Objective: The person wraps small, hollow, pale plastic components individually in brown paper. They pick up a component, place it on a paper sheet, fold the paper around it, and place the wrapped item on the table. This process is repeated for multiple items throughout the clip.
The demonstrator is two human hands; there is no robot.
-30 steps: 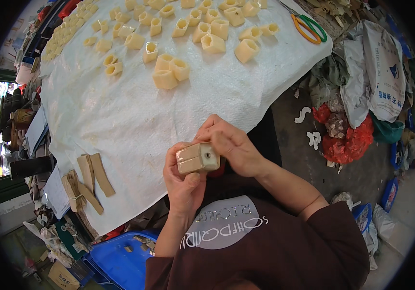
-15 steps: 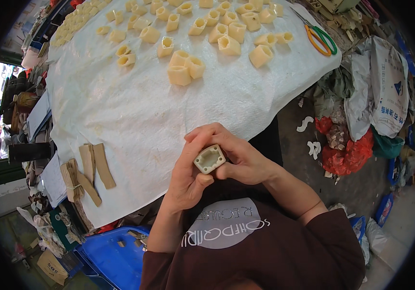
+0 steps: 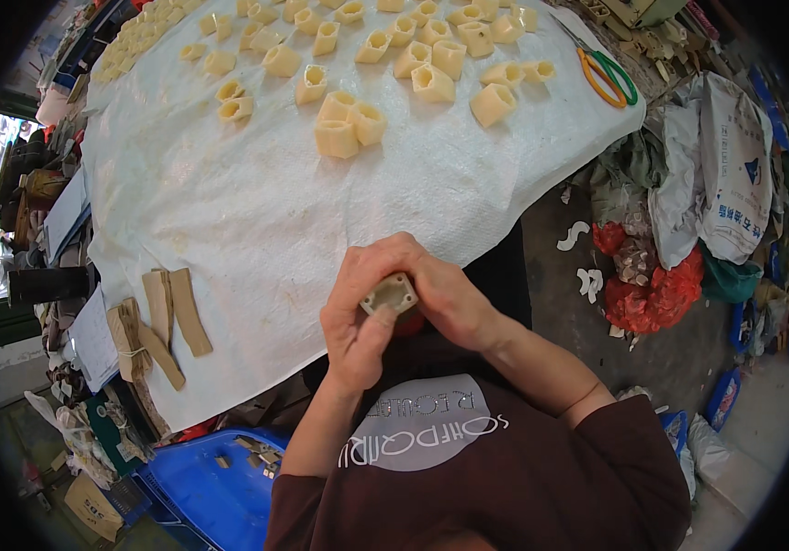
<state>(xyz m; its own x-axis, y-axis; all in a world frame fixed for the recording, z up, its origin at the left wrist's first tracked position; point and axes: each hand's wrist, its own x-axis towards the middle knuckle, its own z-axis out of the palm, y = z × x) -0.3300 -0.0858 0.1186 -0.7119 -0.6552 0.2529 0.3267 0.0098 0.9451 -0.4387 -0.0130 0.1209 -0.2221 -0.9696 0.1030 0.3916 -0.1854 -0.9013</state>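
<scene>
Close to my chest, both hands are wrapped round a small hollow box-shaped piece [image 3: 393, 293]. It is greenish-beige, with an open cavity facing up and small round holes at the rim's corners. My left hand [image 3: 355, 317] is closed on the left side, its thumb lying across the near rim. My right hand [image 3: 450, 298] curls over the far and right sides, with its fingertips mostly hidden. Something reddish shows just under the piece; I cannot make out what it is. The hands are over the near edge of a white woven sheet [image 3: 220, 197].
Several pale yellow hollow pieces [image 3: 336, 139] are spread over the far part of the sheet. Orange-and-green-handled scissors [image 3: 608, 81] lie at its far right. Brown strips [image 3: 190, 312] rest at the left, above a blue bin [image 3: 206, 487]. Bags, including a red one [image 3: 656, 294], crowd the right.
My left thumb has moved from beside the piece onto its near rim and opening. The piece has tilted and shifted slightly left, and the right thumb has gone out of sight.
</scene>
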